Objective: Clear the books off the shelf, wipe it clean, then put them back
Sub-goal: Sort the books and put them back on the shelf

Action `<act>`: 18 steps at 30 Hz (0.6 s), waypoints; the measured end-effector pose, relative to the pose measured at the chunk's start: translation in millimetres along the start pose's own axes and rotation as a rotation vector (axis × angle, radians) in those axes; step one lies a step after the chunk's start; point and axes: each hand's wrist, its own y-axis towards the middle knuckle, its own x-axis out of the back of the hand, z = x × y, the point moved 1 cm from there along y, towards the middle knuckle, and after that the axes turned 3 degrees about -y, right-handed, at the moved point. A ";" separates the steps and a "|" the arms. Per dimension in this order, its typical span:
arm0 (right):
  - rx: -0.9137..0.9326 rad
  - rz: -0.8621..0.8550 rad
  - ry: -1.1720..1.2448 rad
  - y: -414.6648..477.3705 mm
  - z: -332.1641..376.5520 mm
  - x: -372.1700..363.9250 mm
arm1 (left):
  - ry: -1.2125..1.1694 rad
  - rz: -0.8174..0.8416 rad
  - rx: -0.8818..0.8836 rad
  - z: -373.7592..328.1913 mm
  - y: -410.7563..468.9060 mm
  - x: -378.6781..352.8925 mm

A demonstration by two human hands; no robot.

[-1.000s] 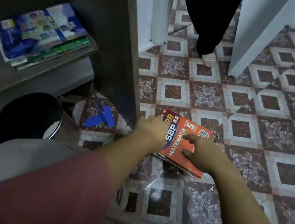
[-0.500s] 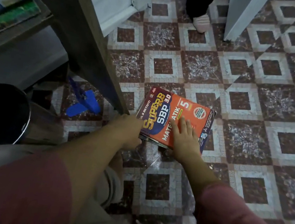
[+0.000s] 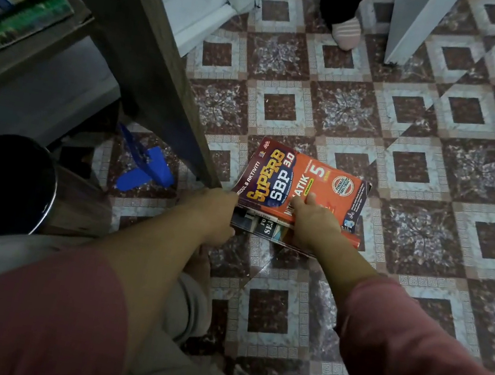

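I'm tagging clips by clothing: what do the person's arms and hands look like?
The left sleeve and right sleeve are dull pink and end short of the wrists, leaving the forearms bare. The left hand and right hand are bare: no gloves, rings or watch visible.
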 end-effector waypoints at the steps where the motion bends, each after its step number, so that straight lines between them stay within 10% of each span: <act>1: 0.004 -0.009 -0.007 -2.1 -0.5 4.6 | -0.010 -0.025 -0.007 -0.7 -0.8 0.6; 10: -0.064 -0.191 -0.045 -81.5 24.8 89.6 | 0.016 -0.407 -0.141 -8.7 -29.2 39.5; 18: 0.190 -0.289 -0.076 -191.0 100.1 192.8 | 0.112 -0.378 -0.095 51.5 -141.0 116.8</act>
